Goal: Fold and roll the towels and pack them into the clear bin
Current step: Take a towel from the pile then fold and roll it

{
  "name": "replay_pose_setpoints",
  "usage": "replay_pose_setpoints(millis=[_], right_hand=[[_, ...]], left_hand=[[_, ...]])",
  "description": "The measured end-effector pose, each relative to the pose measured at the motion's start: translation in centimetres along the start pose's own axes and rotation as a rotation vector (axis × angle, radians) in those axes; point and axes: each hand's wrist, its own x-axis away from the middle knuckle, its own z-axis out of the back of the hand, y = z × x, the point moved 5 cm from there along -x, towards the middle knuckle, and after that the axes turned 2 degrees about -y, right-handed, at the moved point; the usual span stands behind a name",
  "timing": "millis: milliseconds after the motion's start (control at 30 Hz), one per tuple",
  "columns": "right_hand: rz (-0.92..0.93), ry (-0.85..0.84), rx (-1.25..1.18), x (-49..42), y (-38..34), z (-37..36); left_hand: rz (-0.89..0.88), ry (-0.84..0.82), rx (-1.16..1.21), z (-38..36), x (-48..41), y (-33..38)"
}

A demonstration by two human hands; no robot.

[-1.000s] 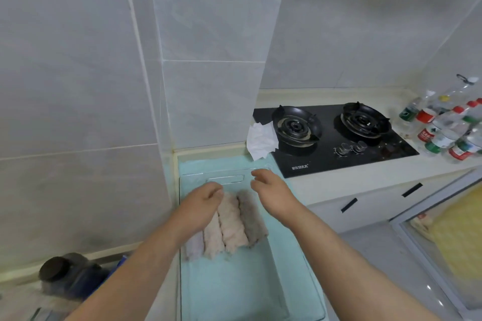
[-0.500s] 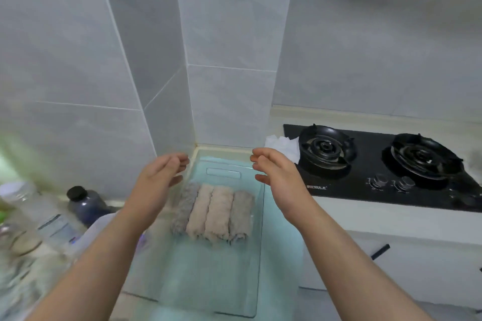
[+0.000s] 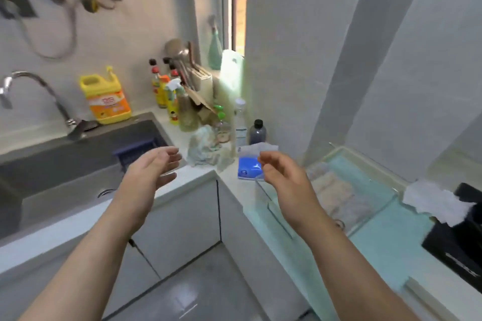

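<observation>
Several pale rolled towels (image 3: 336, 190) side by side in clear bin (image 3: 281, 216); left hand (image 3: 154, 172), right hand (image 3: 284, 177) grip released.

I see fluffy matt cloth towels (image 3: 336, 190) in my clear smooth plastic bin (image 3: 276, 216), shiny metal tap (image 3: 39, 81), crumpled paper tissue (image 3: 438, 200)

I see the clear bin (image 3: 279, 212) lying flat on the bench (image 3: 242, 190) at my right: a long see-thru rect. tray w/ low walls, open on top. Inside, the towels (image 3: 336, 190) are rolled into short pale beige/grey logs. They're packed side by side & touching across the bin's middle; too blurred for an exact count.
</observation>
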Motion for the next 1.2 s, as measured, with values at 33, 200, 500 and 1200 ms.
replay_pose_setpoints(millis=[33, 200, 500, 1200], right_hand=[[0.003, -0.071, 0.008, 0.2, -0.4, -2.7], [0.055, -0.328, 0.031, 3.5, -2.0, -16.1], [0.028, -0.759, 0.028, 18.7, -3.7, -41.9], [-0.024, -1.128, -0.01, 20.3, -3.0, -82.6]], left_hand=[[0.007, 0.059, -0.012, 3.0, 1.6, -0.2], [0.037, 0.352, -0.043, 17.1, 11.4, -1.3], [0.084, 0.834, -0.007, 41.0, 36.0, -1.2], [0.274, 1.22, -0.065, 72.7, 43.7, -6.5]])
